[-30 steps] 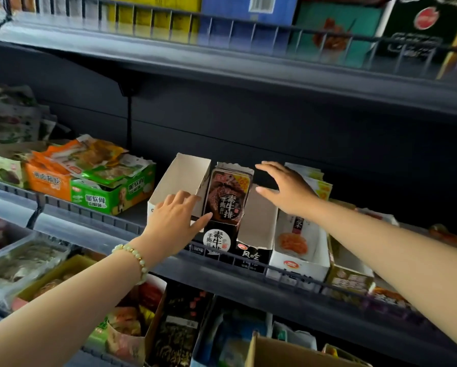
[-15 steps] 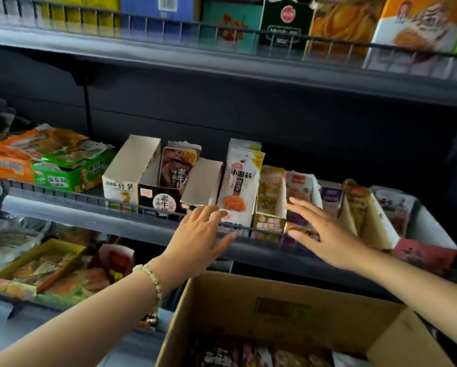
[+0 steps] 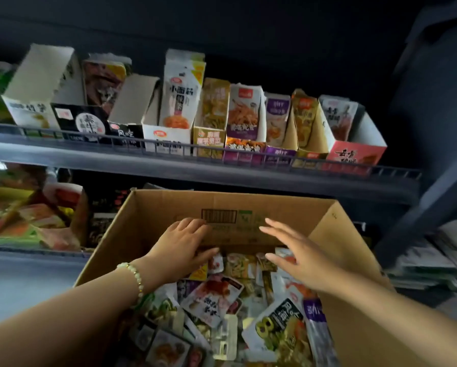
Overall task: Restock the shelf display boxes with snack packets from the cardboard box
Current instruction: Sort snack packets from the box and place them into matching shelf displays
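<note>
Several display boxes (image 3: 36, 83) look part-empty; cardboard box (image 3: 169, 207) heaped with snack packets (image 3: 211, 295). Left hand (image 3: 179, 245), right hand (image 3: 298, 258) spread flat, holding nothing.

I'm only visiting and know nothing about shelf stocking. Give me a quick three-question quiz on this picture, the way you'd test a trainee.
1. True or false: the cardboard box below the left hand and right hand is empty.
2. Which wrist wears the bead bracelet? A) left B) right C) both
3. Fill in: the display box at the right end of the shelf is coloured ____.

Key: 1 false, it holds many snack packets. 2 A. 3 pink.
</note>
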`<move>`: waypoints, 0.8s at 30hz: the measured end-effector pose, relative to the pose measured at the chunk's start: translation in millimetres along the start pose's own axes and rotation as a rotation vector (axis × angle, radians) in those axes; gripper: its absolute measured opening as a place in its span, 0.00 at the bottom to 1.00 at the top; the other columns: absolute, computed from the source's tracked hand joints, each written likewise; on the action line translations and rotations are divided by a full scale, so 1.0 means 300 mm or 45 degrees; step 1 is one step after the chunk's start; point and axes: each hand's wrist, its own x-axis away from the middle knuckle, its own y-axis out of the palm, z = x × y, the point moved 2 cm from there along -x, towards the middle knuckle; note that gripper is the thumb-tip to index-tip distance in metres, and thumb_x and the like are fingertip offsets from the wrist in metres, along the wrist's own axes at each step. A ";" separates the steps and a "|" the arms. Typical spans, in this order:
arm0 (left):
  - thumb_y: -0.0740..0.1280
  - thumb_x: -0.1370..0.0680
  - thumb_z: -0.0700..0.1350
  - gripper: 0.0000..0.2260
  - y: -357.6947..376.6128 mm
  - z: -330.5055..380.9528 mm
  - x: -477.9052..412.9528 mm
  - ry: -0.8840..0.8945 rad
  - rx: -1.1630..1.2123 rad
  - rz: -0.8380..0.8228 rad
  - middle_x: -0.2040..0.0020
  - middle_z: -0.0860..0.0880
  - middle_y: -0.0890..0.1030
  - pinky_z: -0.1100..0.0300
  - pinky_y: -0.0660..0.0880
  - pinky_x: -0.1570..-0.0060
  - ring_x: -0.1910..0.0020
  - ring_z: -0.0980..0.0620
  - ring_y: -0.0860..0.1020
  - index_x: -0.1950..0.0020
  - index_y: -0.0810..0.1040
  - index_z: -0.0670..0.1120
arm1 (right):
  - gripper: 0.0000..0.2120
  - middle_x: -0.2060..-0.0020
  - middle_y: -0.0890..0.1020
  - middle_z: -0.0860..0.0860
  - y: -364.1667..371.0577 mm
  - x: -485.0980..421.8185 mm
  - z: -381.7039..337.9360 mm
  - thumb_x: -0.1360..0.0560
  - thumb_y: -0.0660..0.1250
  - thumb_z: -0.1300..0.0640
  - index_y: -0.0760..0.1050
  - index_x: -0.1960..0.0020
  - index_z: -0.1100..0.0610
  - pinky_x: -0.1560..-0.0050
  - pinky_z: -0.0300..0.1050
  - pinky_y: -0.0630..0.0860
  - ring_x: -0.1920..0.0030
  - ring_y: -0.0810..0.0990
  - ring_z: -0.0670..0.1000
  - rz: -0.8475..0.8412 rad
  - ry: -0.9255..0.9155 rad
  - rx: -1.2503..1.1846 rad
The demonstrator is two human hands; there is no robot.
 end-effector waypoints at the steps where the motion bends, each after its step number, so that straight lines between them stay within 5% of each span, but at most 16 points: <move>1: 0.27 0.34 0.75 0.51 0.031 -0.002 0.013 -0.014 0.015 -0.052 0.31 0.49 0.71 0.54 0.64 0.32 0.31 0.48 0.68 0.30 0.69 0.49 | 0.25 0.26 0.50 0.33 0.033 0.011 0.008 0.20 0.57 0.42 0.54 0.25 0.37 0.26 0.43 0.57 0.25 0.50 0.39 -0.035 0.010 -0.012; 5: 0.26 0.42 0.79 0.56 0.134 -0.012 0.057 -0.065 0.090 -0.359 0.29 0.52 0.67 0.57 0.65 0.34 0.31 0.51 0.65 0.26 0.62 0.52 | 0.26 0.24 0.49 0.37 0.147 0.023 0.039 0.20 0.58 0.42 0.55 0.24 0.42 0.29 0.41 0.56 0.24 0.52 0.43 -0.239 0.076 0.012; 9: 0.49 0.23 0.69 0.33 0.200 0.025 0.076 -0.076 0.160 -0.687 0.25 0.48 0.62 0.52 0.62 0.30 0.27 0.48 0.61 0.22 0.55 0.52 | 0.28 0.23 0.51 0.42 0.217 0.007 0.046 0.21 0.59 0.42 0.57 0.24 0.46 0.29 0.43 0.61 0.24 0.56 0.47 -0.488 0.139 -0.031; 13: 0.50 0.19 0.63 0.28 0.247 0.042 0.084 0.010 0.103 -0.895 0.22 0.48 0.56 0.48 0.59 0.27 0.24 0.46 0.56 0.22 0.52 0.55 | 0.37 0.22 0.54 0.47 0.276 0.018 0.066 0.24 0.65 0.40 0.53 0.22 0.49 0.27 0.47 0.61 0.24 0.58 0.51 -0.840 0.176 0.073; 16: 0.50 0.20 0.64 0.29 0.257 0.036 0.082 -0.011 0.074 -0.951 0.21 0.49 0.52 0.46 0.55 0.26 0.22 0.46 0.51 0.21 0.52 0.54 | 0.42 0.23 0.56 0.50 0.290 0.024 0.077 0.28 0.70 0.40 0.53 0.22 0.52 0.28 0.48 0.60 0.25 0.59 0.54 -0.958 0.153 0.313; 20: 0.50 0.21 0.65 0.30 0.251 0.047 0.093 0.003 0.083 -0.995 0.20 0.51 0.50 0.46 0.54 0.25 0.22 0.46 0.49 0.21 0.53 0.55 | 0.32 0.31 0.69 0.52 0.310 0.015 0.069 0.28 0.73 0.46 0.66 0.29 0.56 0.40 0.44 0.69 0.34 0.70 0.54 -0.972 0.182 0.240; 24: 0.51 0.21 0.64 0.29 0.212 0.070 0.085 -0.041 0.209 -0.957 0.23 0.50 0.59 0.48 0.60 0.28 0.25 0.47 0.58 0.22 0.57 0.53 | 0.26 0.39 0.74 0.49 0.298 0.022 0.075 0.27 0.72 0.47 0.72 0.33 0.58 0.46 0.40 0.67 0.40 0.73 0.52 -0.985 0.207 0.087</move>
